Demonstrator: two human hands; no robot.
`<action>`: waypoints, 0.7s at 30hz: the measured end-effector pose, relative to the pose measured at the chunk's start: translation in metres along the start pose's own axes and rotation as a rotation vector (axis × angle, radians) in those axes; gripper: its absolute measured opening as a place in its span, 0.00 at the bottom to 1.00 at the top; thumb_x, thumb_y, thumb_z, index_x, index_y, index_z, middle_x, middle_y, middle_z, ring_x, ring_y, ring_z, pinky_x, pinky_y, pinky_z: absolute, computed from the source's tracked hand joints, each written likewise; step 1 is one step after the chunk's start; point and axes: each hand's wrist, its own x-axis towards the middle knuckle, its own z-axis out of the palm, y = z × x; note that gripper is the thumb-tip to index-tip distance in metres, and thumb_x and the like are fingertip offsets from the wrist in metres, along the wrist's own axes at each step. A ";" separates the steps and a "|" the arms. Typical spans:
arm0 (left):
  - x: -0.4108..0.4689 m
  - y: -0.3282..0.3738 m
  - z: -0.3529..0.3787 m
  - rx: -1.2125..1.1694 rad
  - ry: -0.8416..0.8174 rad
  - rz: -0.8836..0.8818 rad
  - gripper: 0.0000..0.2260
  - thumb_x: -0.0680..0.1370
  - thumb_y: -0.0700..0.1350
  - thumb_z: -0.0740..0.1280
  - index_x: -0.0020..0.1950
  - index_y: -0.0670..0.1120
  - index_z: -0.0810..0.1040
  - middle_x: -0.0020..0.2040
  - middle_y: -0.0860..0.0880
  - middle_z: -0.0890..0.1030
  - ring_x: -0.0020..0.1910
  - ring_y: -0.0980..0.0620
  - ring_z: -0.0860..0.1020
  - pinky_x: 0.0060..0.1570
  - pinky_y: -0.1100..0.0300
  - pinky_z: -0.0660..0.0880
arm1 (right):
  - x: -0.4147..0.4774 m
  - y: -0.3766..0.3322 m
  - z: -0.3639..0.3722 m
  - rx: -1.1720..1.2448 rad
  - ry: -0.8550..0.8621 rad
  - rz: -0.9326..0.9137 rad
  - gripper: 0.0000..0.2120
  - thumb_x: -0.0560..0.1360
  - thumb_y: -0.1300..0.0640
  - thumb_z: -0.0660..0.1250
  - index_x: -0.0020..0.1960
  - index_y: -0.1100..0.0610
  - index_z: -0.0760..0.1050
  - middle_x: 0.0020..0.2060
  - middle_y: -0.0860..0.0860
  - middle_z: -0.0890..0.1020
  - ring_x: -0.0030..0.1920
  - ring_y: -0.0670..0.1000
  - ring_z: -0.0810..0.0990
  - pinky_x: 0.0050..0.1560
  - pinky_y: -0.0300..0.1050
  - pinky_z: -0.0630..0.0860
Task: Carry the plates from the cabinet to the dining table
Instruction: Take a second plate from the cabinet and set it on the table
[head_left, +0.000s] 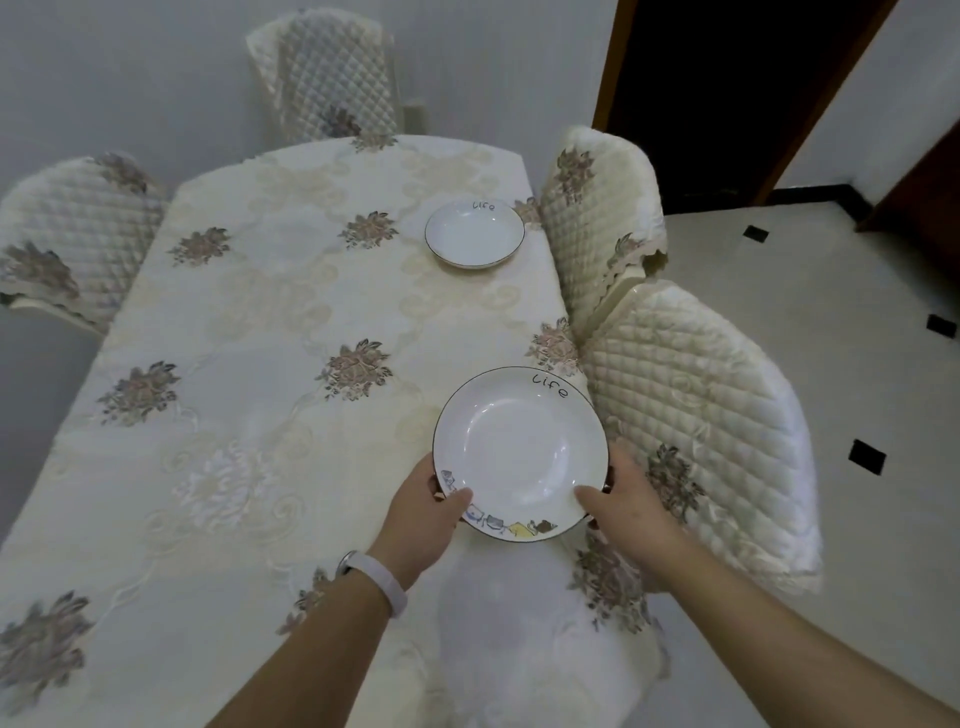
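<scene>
The left hand (431, 512), with a white band (379, 574) on its wrist, and the right hand (623, 504) hold a round white china plate with little coloured pictures on its rim (519, 452). One hand is on each side, thumbs on top of the rim. The plate is over the near right part of the bench (249, 322), which wears a cream cloth with flowers. I cannot tell if the plate touches the cloth. A second round white china plate (475, 236) lies flat farther along, beside a padded cream chair (597, 223). I think this is the putting-down step. Next the plate should go down flat and soft, away from the edge, and then both hands let go.
</scene>
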 end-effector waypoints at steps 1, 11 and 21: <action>0.006 -0.002 0.003 0.009 0.008 -0.022 0.14 0.77 0.35 0.66 0.56 0.53 0.76 0.47 0.53 0.83 0.36 0.64 0.79 0.33 0.70 0.73 | 0.009 0.005 0.000 -0.015 -0.019 0.005 0.25 0.74 0.59 0.66 0.68 0.43 0.67 0.53 0.44 0.79 0.47 0.49 0.82 0.49 0.57 0.81; 0.061 -0.030 0.020 0.157 0.070 -0.174 0.15 0.73 0.38 0.70 0.53 0.56 0.76 0.48 0.52 0.84 0.46 0.51 0.82 0.47 0.56 0.78 | 0.076 0.031 0.006 -0.121 -0.124 0.063 0.28 0.74 0.59 0.67 0.72 0.52 0.62 0.59 0.48 0.77 0.54 0.49 0.76 0.53 0.44 0.72; 0.083 -0.045 0.026 0.337 0.088 -0.216 0.14 0.75 0.39 0.68 0.56 0.50 0.69 0.45 0.58 0.77 0.44 0.56 0.77 0.38 0.64 0.69 | 0.099 0.044 0.010 -0.203 -0.165 0.063 0.30 0.74 0.56 0.68 0.73 0.52 0.61 0.59 0.46 0.76 0.55 0.49 0.74 0.52 0.42 0.71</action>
